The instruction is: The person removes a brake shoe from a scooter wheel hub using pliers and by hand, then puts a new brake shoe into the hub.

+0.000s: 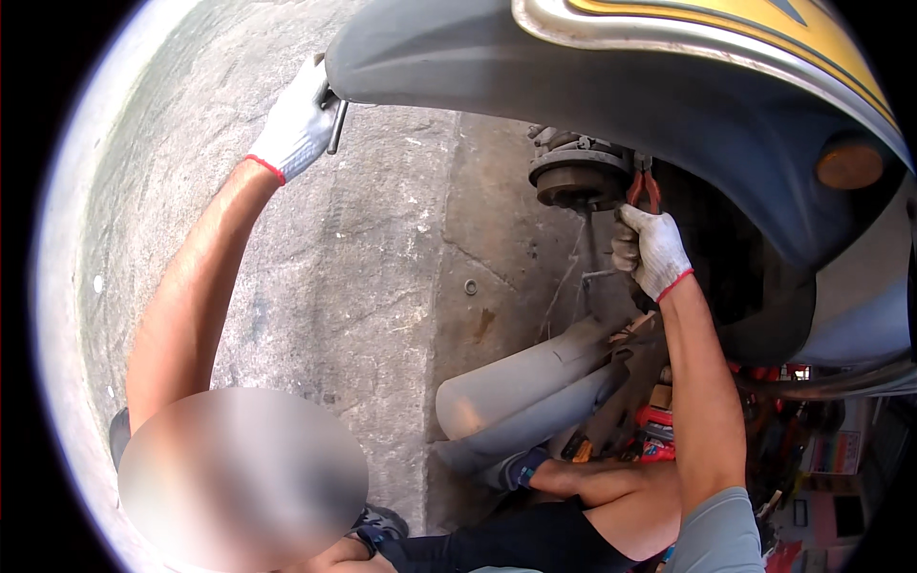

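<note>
My left hand (298, 124), in a white glove with a red cuff, is raised to the lower edge of a scooter's grey body panel (458, 67). Its fingers are closed on a short dark metal bar (336, 126) held against that edge. My right hand (651, 250), gloved the same way, grips red-handled pliers (644, 189). The jaws of the pliers reach up beside the rusty round wheel hub (581, 177) under the panel and are hidden there.
A grey exhaust muffler (530, 387) lies below the hub on the stained concrete floor (363, 286). A small metal washer (470, 286) rests on the floor. Red tools and boxes (657, 420) sit at lower right. An orange reflector (848, 164) is on the panel.
</note>
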